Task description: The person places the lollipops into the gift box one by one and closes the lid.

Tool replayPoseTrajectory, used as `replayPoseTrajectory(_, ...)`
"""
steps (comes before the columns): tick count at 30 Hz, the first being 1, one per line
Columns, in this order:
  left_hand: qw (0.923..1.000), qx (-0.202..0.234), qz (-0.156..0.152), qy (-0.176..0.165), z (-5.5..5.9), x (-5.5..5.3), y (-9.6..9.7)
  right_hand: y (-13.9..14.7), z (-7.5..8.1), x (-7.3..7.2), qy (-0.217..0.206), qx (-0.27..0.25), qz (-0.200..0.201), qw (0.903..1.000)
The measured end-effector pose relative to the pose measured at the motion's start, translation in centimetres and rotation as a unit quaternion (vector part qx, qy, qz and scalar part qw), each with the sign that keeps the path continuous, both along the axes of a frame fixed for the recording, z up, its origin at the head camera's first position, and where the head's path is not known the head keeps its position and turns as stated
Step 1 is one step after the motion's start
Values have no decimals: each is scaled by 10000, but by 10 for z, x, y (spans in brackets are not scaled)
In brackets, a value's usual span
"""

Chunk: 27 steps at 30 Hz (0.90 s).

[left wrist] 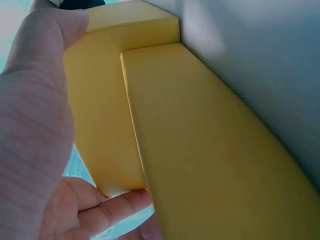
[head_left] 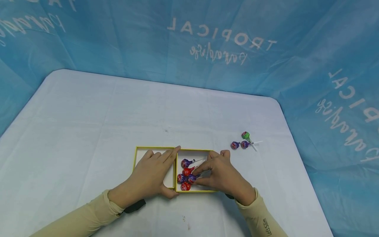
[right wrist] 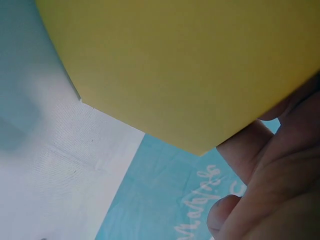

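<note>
Two shallow yellow boxes with white insides lie side by side in the head view. My left hand point(head_left: 149, 174) spans the left box point(head_left: 155, 147), thumb at the near wall and fingers at the far wall, by the seam between the boxes. Inside the right box point(head_left: 196, 192) lie several wrapped lollipops, among them a red lollipop point(head_left: 185, 186) and a purple lollipop point(head_left: 186, 163). My right hand point(head_left: 223, 172) reaches in over the right wall and pinches a purple lollipop point(head_left: 191, 178) at its stick. Yellow box walls fill much of both wrist views.
To the right of the boxes, a green lollipop point(head_left: 245, 135) and two purple ones point(head_left: 235, 145) lie with crossed sticks on the white table point(head_left: 142, 112). Blue printed curtains point(head_left: 142, 39) hang behind and beside the table.
</note>
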<state>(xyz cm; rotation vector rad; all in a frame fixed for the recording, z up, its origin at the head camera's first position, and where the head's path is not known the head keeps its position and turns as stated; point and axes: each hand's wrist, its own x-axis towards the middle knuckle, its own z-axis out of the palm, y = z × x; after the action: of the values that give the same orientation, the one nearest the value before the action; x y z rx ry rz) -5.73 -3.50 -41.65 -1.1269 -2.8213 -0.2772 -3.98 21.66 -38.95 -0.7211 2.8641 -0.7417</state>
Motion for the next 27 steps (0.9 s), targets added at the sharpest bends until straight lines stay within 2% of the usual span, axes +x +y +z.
replayPoseTrajectory(27,10000,-24,-33,-6,0,0,0,1,-1,-1,145,-61,24,9999)
